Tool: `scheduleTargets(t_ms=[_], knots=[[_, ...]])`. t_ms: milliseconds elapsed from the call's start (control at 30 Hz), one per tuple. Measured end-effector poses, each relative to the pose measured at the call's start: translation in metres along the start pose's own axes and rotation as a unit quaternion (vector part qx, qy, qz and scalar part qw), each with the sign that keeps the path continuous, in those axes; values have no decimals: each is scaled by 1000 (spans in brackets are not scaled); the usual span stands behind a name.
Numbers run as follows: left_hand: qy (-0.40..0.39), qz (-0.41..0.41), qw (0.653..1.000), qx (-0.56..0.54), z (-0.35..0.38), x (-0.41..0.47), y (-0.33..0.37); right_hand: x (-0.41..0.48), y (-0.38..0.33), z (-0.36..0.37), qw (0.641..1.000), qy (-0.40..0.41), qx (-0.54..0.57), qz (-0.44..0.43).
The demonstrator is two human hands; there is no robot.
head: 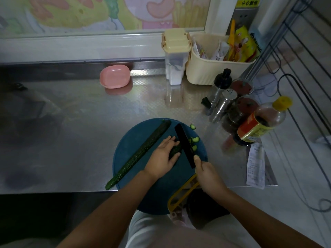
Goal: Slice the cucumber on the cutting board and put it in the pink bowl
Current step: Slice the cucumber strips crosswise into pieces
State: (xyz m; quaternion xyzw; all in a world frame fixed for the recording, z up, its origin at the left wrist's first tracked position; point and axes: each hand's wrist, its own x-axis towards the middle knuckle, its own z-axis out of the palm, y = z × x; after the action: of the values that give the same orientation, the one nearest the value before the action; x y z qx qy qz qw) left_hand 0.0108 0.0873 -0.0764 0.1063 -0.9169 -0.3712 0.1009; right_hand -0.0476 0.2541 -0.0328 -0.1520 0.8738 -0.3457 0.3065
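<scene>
A round dark-blue cutting board (136, 176) lies at the counter's front edge. A long cucumber half (139, 153) lies diagonally across its left side, its near end past the rim. My left hand (161, 158) holds a short cucumber piece (174, 150) down on the board, fingers curled round it. My right hand (207, 174) grips a black-bladed knife (184, 144) by its yellow handle, the blade set across the piece's right end. Several cut slices (194, 140) lie right of the blade. The empty pink bowl (114, 76) sits at the counter's back.
A steel counter (80, 131) carries a clear seasoning box (176, 56) and a cream basket (215, 59) of packets at back right. Shakers, jars and a yellow-capped sauce bottle (259, 122) crowd the board's right. A paper receipt (255, 165) lies at the front right corner.
</scene>
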Motion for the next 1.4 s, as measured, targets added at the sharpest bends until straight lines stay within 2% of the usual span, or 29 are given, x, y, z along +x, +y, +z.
scheduleTargets(t_ms=[533,1000,1200,1400], knots=[[-1,13,999,31,1,0,3,-6,-2,-5,999,-6,31,-16],[26,20,999,14,1,1,0,-2,-8,7,1000,11,-23,7],[29,22,999,18,1,1,-1,-6,-5,14,998,10,-63,-14],[31,18,999,20,1,0,0,-2,-1,-1,1000,-19,-20,-1]])
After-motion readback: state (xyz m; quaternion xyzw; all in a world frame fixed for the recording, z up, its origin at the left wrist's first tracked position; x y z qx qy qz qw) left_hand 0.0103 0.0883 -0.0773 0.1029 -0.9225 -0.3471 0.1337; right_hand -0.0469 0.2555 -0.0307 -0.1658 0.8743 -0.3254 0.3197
